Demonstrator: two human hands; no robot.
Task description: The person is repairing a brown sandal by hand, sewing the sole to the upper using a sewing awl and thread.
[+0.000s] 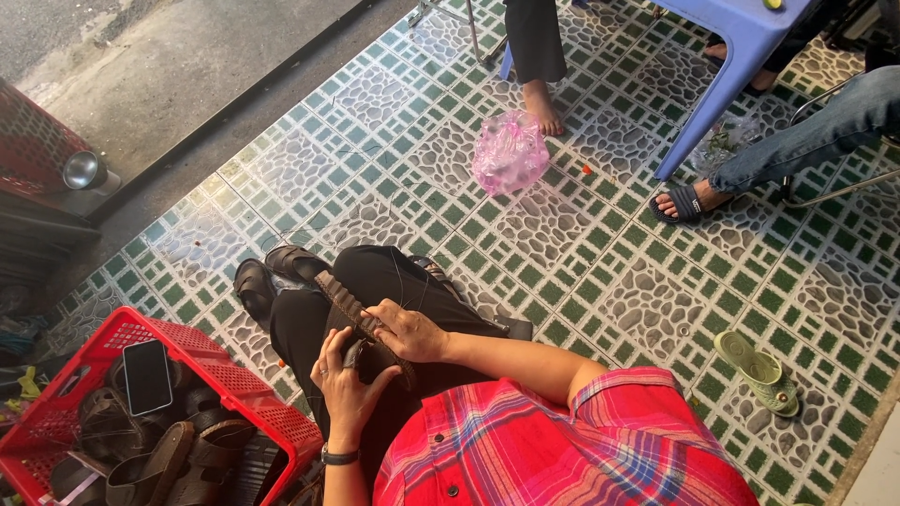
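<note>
Sandal strap (349, 307) gripped by both hands' fingers (375, 314) — red basket (239, 389) edge just beside

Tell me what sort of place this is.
Probably an open shopfront or porch beside a street, used for handwork on sandals. The patterned tile floor ends at bare pavement, a red crate holds brown sandal parts, and both hands, left hand and right hand, work a brown strap.
</note>
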